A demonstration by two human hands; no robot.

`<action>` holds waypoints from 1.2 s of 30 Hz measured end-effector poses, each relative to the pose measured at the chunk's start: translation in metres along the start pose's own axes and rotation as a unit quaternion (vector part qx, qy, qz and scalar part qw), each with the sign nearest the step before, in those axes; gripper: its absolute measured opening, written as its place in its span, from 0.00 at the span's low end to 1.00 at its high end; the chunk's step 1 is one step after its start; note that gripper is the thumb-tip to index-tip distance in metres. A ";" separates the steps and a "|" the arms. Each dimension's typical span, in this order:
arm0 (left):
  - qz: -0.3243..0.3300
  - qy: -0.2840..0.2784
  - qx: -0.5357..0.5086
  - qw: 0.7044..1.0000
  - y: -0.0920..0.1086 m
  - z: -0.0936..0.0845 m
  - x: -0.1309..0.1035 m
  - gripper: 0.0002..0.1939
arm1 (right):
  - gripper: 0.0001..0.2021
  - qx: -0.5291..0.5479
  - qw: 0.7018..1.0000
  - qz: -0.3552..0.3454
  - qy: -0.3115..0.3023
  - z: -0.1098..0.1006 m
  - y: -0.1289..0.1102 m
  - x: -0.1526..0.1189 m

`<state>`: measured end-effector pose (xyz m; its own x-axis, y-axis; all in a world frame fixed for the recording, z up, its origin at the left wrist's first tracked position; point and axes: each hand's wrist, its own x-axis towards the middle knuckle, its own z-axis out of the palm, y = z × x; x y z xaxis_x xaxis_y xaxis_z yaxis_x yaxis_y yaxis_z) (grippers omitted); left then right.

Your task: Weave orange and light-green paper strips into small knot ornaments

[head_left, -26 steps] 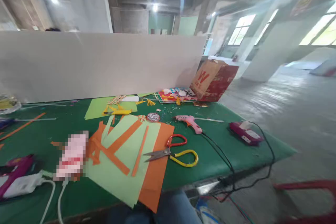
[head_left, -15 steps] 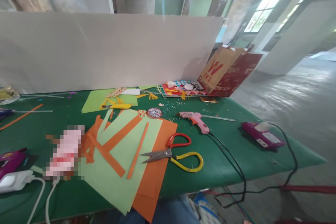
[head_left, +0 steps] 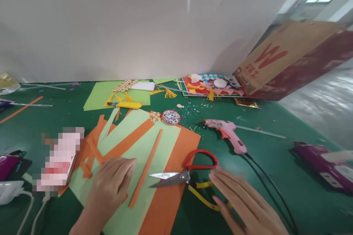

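Note:
My left hand [head_left: 110, 181] is over the light green sheets [head_left: 171, 141], its fingers closed together. It covers part of an orange paper strip [head_left: 95, 150]; what its fingers hold, if anything, is hidden. A thin orange strip [head_left: 146, 169] lies just right of it. My right hand [head_left: 242, 198] reaches over the yellow handle of the scissors [head_left: 182, 178], fingers stretched out and thumb apart, with no grip visible. The scissors lie with blades slightly apart, pointing left, across green and orange paper [head_left: 190, 137].
A pink glue gun [head_left: 227, 132] with a black cord lies at right, near a purple device [head_left: 325, 165]. A yellow cutter [head_left: 128, 105] and a round patterned piece [head_left: 171, 116] lie behind the paper. A phone [head_left: 59, 161] is at left. A paper bag [head_left: 270, 58] leans by the white board [head_left: 138, 25].
Both my hands have come into view, the left over the green paper and the right over the scissors' yellow handle. The view has tilted down and moved closer to the table.

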<state>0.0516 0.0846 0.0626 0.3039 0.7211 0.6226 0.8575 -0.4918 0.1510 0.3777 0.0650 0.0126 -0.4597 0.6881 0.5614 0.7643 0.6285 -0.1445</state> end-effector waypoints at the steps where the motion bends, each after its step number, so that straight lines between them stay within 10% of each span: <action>1: -0.003 0.001 0.008 1.000 0.001 0.000 0.005 0.10 | 0.19 -0.005 1.000 -0.016 -0.005 0.000 0.002 0.019; 5: -0.050 0.026 0.019 0.998 -0.006 -0.006 -0.005 0.07 | 0.21 -0.027 0.999 -0.022 -0.025 0.002 0.005 0.049; 19: -0.047 0.013 -0.004 0.999 -0.008 -0.002 -0.017 0.06 | 0.22 0.004 0.998 -0.031 -0.058 -0.002 0.021 0.024; 36: -0.049 -0.168 -0.012 0.984 0.030 0.004 -0.011 0.10 | 0.22 -0.124 0.986 0.102 0.035 0.011 -0.007 0.008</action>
<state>0.0759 0.0637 0.0567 0.3431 0.8847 0.3156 0.8812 -0.4195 0.2179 0.3641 0.0698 0.0091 -0.2588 0.7586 0.5979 0.9287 0.3656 -0.0618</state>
